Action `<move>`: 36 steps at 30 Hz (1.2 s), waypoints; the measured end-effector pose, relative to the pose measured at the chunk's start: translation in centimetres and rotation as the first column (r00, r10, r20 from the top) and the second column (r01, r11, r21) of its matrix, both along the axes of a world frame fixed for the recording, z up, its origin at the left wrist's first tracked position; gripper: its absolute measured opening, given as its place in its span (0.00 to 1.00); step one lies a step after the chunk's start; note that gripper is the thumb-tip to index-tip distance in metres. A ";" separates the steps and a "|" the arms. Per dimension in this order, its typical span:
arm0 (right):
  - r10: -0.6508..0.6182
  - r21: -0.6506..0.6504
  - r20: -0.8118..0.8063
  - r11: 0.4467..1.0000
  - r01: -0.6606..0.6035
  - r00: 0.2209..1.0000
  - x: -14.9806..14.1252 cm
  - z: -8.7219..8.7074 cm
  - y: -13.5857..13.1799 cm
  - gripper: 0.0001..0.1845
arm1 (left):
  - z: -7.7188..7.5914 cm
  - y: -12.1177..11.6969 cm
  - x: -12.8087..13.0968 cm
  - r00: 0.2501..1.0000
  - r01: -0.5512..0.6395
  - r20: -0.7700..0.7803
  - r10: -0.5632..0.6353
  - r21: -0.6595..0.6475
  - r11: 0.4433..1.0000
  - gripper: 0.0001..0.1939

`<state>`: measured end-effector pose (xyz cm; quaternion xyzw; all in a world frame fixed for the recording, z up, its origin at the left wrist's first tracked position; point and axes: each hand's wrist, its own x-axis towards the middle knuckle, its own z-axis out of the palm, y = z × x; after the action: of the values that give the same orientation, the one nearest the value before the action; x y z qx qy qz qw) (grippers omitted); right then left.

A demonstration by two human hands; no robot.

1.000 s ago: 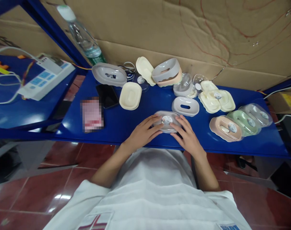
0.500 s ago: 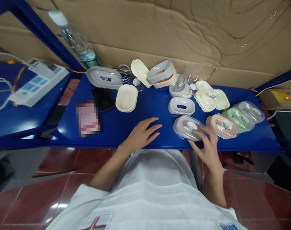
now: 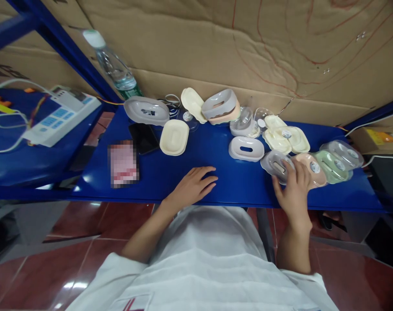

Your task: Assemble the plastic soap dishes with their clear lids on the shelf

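Note:
My right hand [image 3: 295, 188] has its thumb at the near side of a grey soap dish [image 3: 274, 166] under a clear lid and its fingers over the top, covering part of it. That dish lies beside a pink soap dish [image 3: 319, 175], with a green one [image 3: 334, 166] and another grey one [image 3: 348, 153] further right in the row. My left hand [image 3: 194, 185] rests palm down by the table's front edge, fingers spread, holding nothing. Beyond the hands sits a grey slotted dish part [image 3: 246, 149] without a lid.
Cream trays [image 3: 173, 137] and stacked grey and pink parts [image 3: 219, 106] stand along the back of the blue table [image 3: 209, 151]. At the left are a phone [image 3: 144, 138], a blurred pink packet [image 3: 123, 164], a water bottle [image 3: 115, 69] and a power strip [image 3: 62, 121].
My right hand has slid the grey lidded soap dish to the right, up against the pink one. The pink and green dishes sit slightly further right. My left hand stays spread in place.

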<state>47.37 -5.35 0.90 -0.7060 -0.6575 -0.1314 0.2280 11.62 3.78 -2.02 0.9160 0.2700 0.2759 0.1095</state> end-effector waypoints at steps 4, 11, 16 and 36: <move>0.215 -0.104 -0.003 0.971 -0.214 0.977 -3.8 0.0 3.0 0.33 | 0.2 -0.1 0.0 1.000 -0.016 0.004 0.016 0.010 1.000 0.15; 0.644 -0.264 -0.149 0.706 -0.658 0.750 -9.9 0.9 5.4 0.29 | 0.4 0.0 0.1 0.989 -0.148 0.032 0.146 0.110 0.983 0.25; 0.557 -0.218 -0.076 0.800 -0.559 0.827 -8.3 4.0 8.8 0.27 | 0.6 0.0 0.2 0.978 -0.210 0.028 0.208 0.148 0.967 0.12; 0.089 -0.162 -0.075 0.982 -0.100 0.993 -3.7 0.7 19.7 0.40 | 0.9 0.1 0.1 0.990 -0.137 0.047 0.134 0.063 0.989 0.06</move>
<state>43.63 14.39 1.61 -0.6946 -0.6908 -0.0415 0.1963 11.68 3.85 -1.12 0.8925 0.3200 0.3110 0.0659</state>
